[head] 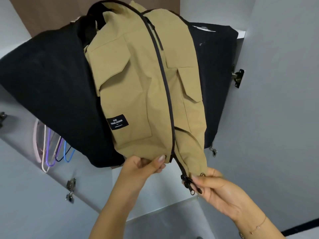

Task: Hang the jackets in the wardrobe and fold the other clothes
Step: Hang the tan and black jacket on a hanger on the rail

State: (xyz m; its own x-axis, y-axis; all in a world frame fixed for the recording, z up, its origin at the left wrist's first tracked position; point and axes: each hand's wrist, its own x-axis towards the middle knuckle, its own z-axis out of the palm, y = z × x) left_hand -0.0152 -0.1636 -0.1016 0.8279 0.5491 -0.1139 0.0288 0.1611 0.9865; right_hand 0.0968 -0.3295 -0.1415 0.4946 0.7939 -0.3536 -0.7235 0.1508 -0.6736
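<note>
Tan jacket (138,83) hanging in the wardrobe (276,83) between black garments (43,80), left hand (143,166) pinching its left hem, right hand (217,188) pinching the right hem by the zipper slider (187,181), coloured hangers (51,152) lower left

The tan jacket (138,80) is a matt, smooth woven cloth with a dark zipper (165,87) and a glossy black metal-looking puller (188,184); its black label (117,124) looks like flat fabric. The black garments (51,80) beside it are soft, dull cloth. The wardrobe panels (276,118) are smooth matt grey with shiny metal hinges (238,78), and the hangers (51,152) look like glossy coated wire.
</note>
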